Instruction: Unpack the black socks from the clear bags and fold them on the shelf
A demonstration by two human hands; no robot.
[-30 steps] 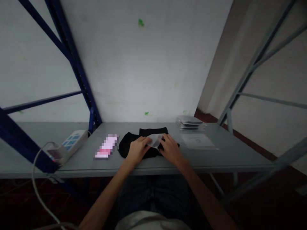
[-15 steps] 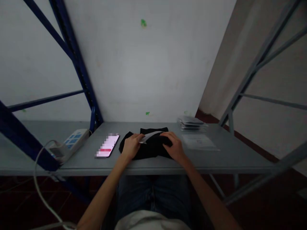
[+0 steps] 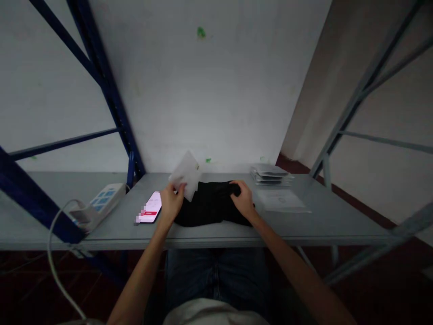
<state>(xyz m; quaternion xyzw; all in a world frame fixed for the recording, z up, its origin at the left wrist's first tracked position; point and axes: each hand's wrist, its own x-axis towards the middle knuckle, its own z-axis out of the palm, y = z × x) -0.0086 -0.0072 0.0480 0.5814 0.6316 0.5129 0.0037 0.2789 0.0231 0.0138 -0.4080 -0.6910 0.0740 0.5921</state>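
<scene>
A thin whitish translucent sheet or bag is pinched between the thumb and fingers of my left hand, raised above the left end of a black cloth. The cloth lies bunched on the grey tabletop. Its right part is gripped by my right hand, with the fingers curled round a fold. A phone with a lit pink screen lies just left of my left hand, which partly covers it.
At the back right is a stack of clear plastic packets, with a flat clear packet in front of it. A white power strip with a cable sits left, beside a blue metal post. A wall stands behind.
My left hand has moved left and up, lifting the whitish piece off the black cloth. My right hand stays at the cloth's right part, and the cloth lies more spread out.
</scene>
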